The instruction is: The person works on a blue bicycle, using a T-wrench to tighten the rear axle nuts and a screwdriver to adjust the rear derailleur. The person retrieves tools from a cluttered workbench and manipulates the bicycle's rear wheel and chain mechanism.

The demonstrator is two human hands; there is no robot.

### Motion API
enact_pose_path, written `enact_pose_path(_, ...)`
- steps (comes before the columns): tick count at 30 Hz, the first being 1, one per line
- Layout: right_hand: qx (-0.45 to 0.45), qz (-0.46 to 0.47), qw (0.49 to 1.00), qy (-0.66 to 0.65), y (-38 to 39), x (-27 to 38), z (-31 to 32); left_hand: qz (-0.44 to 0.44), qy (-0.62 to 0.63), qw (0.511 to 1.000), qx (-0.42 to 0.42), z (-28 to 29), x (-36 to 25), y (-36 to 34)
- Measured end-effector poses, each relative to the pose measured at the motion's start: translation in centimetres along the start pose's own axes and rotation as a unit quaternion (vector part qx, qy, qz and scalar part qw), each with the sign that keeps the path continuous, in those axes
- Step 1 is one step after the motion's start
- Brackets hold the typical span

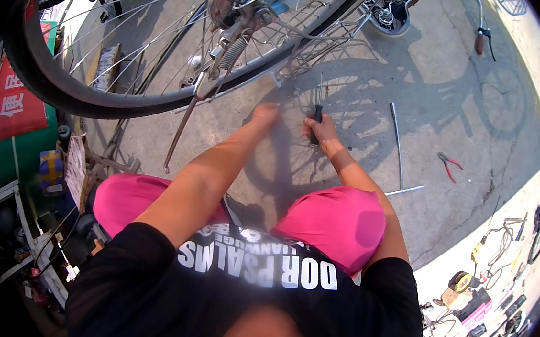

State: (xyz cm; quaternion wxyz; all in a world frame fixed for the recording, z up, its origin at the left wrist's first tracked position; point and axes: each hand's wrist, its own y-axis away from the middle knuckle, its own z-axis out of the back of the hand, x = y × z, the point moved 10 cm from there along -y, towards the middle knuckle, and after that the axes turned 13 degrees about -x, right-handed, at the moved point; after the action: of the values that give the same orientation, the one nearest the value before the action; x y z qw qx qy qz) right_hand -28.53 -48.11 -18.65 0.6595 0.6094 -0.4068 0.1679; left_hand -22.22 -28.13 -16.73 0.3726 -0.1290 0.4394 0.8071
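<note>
A bicycle wheel with a black tyre [62, 98] fills the upper left. Beside its hub [229, 1] are a coil spring [231, 55] and a metal kickstand leg [183, 127] reaching down toward me. My left hand [266, 113] is just below the tyre, its fingers drawn together and partly blurred; whatever they hold is not distinguishable. In my right hand [323, 129] is a screwdriver [317, 116], gripped by its black handle with the thin shaft pointing away from me. Both hands are above the concrete floor, a small gap between them.
Right of my hands lie a metal T-handle wrench [398, 145] and red-handled pliers [450, 165]. Several tools and a yellow-black tape roll [460, 281] are spread at the lower right. A red and green box [19, 105] and metal framing [32, 236] stand on the left.
</note>
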Motion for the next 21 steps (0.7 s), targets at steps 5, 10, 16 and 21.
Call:
enact_pose_path(5,-0.004,0.021,0.999,0.037,1.2,0.1,0.6,-0.140,0.011,0.989,-0.046,0.9,-1.4,0.2)
enact_pose_path(10,-0.033,0.371,0.844,0.386,5.1,4.5,0.2,-0.174,-0.057,0.979,-0.093,0.5,-1.0,-1.4)
enact_pose_path(16,-0.029,0.326,0.843,0.427,6.1,4.7,-0.3,-0.206,-0.040,0.976,-0.064,-0.9,-0.7,-1.9)
enact_pose_path(21,-0.068,0.298,0.886,0.349,6.0,6.2,0.8,-0.111,-0.055,0.985,-0.116,1.0,0.3,-1.6)
